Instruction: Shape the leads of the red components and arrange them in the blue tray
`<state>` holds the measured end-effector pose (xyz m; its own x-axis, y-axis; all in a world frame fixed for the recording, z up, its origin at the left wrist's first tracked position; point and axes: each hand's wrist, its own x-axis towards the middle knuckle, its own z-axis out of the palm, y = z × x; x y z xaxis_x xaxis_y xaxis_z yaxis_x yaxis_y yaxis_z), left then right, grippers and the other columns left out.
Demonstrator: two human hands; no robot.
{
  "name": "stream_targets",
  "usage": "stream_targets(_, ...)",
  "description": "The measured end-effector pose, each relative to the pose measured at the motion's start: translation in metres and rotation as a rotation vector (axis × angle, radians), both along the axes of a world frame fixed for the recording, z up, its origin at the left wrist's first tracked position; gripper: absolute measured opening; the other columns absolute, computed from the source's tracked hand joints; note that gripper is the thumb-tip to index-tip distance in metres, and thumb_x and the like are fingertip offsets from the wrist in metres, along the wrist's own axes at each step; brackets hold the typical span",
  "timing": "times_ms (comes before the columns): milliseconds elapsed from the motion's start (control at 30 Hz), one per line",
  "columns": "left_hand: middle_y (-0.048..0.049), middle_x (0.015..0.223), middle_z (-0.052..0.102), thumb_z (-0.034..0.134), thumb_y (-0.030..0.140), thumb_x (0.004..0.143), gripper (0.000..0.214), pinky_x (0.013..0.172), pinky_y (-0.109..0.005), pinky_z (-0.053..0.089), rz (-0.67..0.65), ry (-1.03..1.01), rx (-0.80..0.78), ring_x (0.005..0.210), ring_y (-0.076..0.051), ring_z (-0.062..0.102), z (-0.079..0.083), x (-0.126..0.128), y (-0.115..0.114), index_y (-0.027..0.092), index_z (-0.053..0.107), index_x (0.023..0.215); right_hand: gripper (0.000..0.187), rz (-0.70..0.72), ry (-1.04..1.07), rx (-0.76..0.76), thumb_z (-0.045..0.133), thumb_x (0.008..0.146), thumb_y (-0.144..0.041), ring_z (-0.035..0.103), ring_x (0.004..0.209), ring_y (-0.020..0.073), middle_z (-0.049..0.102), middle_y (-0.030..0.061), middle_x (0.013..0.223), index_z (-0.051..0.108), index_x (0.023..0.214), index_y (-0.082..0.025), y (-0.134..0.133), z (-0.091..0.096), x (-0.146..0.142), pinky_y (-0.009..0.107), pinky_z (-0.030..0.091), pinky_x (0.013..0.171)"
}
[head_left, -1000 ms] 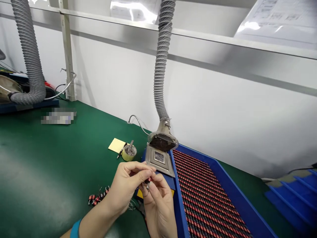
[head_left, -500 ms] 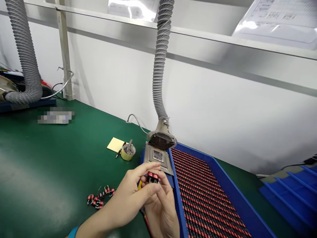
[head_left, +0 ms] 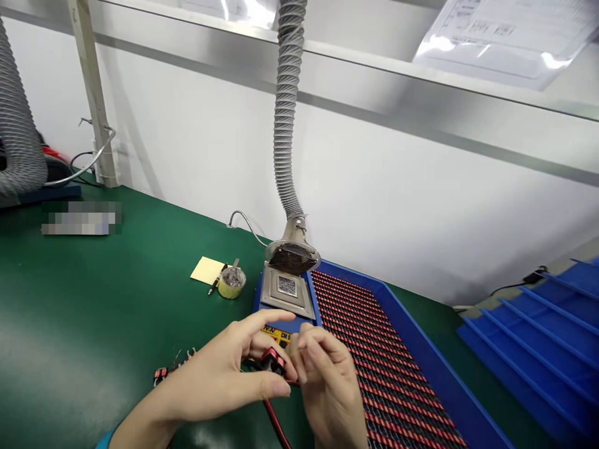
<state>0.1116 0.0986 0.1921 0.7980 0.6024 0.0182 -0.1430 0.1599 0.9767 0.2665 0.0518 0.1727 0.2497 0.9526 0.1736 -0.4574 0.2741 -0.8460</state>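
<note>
My left hand [head_left: 219,381] and right hand [head_left: 330,386] meet fingertip to fingertip, both pinched onto a red-and-black wound component [head_left: 273,360] held just above the green mat [head_left: 93,312]. My left thumb is under it and my right fingers press its far side. It may be two parts held together rather than one, because my fingers cover too much to be sure. The hold is all fingertips on a small part, so I judge it could twist out and drop onto the mat or the one red cable [head_left: 276,425] running beneath my grip. Pressing too hard could bend its fine leads. Left of my grip lie two small clumps of loose components [head_left: 160,374]. Hard against its right side runs one blue tray [head_left: 412,340], filled with many rows of the same red parts. Just beyond my fingers sits one blue solder pot [head_left: 286,290] with one fume hood [head_left: 292,257] over it, fed by one ribbed hose [head_left: 285,112]. Beyond and to the left are one tape roll [head_left: 231,284], one pen [head_left: 215,285] and one yellow notepad [head_left: 204,269]. Far right stands one stack of blue trays [head_left: 538,330], and far left hangs a second hose [head_left: 16,149].
</note>
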Motion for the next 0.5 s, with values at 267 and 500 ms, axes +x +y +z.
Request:
stream_targets(267, 0.0004, 0.098, 0.066, 0.065, 0.017, 0.081, 0.057, 0.090, -0.033, 0.047, 0.092, -0.015, 0.122, 0.091, -0.016, 0.063, 0.000, -0.003, 0.000, 0.030, 0.044, 0.133, 0.022, -0.167, -0.336, -0.048, 0.075, 0.074, -0.041, 0.056, 0.059, 0.0135, 0.061, 0.0021, 0.064, 0.076, 0.079, -0.019, -0.007, 0.000, 0.008, 0.025, 0.048, 0.058)
stream_targets(500, 0.0009, 0.100, 0.068, 0.065, 0.017, 0.078, 0.057, 0.094, -0.036, 0.044, 0.117, 0.094, 0.183, 0.099, -0.021, 0.061, 0.003, -0.003, -0.003, 0.031, 0.048, 0.130, 0.015, -0.071, -0.305, -0.004, 0.074, 0.077, -0.033, 0.051, 0.056, 0.0109, 0.058, -0.0004, 0.064, 0.073, 0.069, -0.021, -0.004, -0.001, -0.008, 0.022, 0.043, 0.053)
